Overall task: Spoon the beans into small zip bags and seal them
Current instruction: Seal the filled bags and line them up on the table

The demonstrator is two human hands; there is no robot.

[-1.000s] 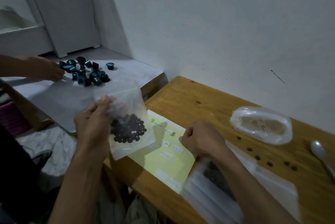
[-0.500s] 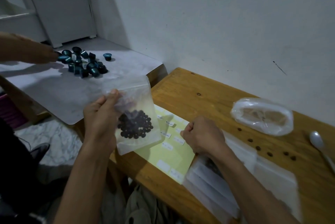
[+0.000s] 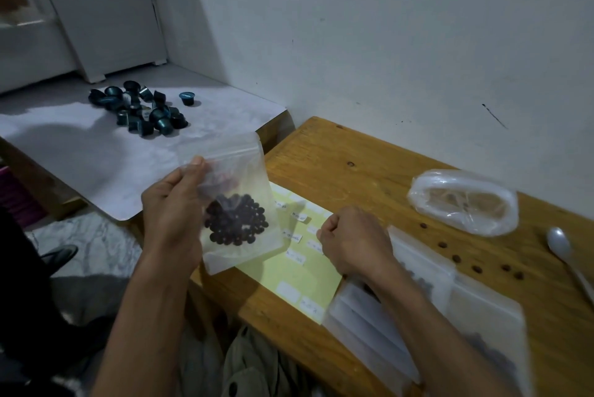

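The left hand (image 3: pixel 175 215) pinches a zip bag (image 3: pixel 239 203) of dark beans (image 3: pixel 236 219), held off the near left edge of the wooden table (image 3: pixel 363 168). The right hand (image 3: pixel 355 240), fingers curled, rests on a yellow label sheet (image 3: pixel 297 271); whether it holds anything I cannot tell. Far right lie a crumpled plastic bag (image 3: pixel 463 202), loose beans and a spoon (image 3: pixel 561 245). Left, capsules (image 3: pixel 139 110) sit on a grey board (image 3: pixel 96 155) below a white wall (image 3: pixel 385 27).

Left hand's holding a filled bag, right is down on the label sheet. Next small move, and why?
Probably peel one white label off the yellow sheet and stick it on the zip bag. The left hand holds the bag up with beans inside, and the right hand rests curled on the sheet among the labels. Whether the zip is fully sealed can't be told.
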